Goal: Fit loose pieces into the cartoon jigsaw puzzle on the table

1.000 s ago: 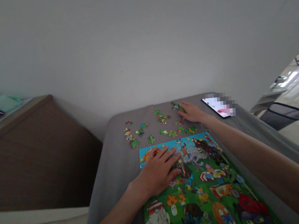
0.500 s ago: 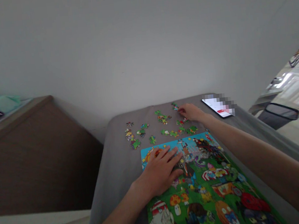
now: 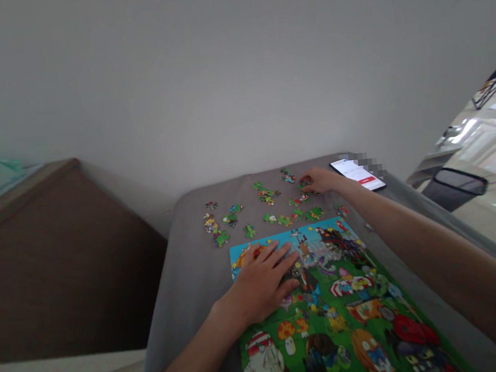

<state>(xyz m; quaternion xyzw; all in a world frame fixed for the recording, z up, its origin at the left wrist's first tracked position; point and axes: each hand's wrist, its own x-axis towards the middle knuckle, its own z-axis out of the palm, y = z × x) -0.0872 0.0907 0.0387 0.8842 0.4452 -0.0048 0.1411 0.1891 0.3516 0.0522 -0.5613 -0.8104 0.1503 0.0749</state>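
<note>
My left hand (image 3: 263, 278) lies flat with spread fingers on the upper left of a colourful cartoon puzzle board (image 3: 295, 316), which has a blue top and a green lower part. Beyond the board, my right hand (image 3: 319, 180) is bent down over the grey cloth, its fingertips closed on a small green puzzle piece (image 3: 306, 185) that they partly hide. Just left of those fingers lies a bluish puzzle piece (image 3: 289, 177), and nearer me a green and red one (image 3: 296, 202). More loose pieces (image 3: 266, 195) are scattered in clusters past the board's top edge.
A phone (image 3: 358, 174) with a lit screen rests at the far right of the grey cloth-covered table (image 3: 187, 285). A pale wall (image 3: 220, 83) rises behind it. To the left stands a brown wooden cabinet (image 3: 61, 251); a dark mesh chair part (image 3: 458, 183) shows at right.
My right hand has moved slightly right, away from the bluish piece, to a green one. My left hand stays flat on the board. The whole view has shifted a little.
</note>
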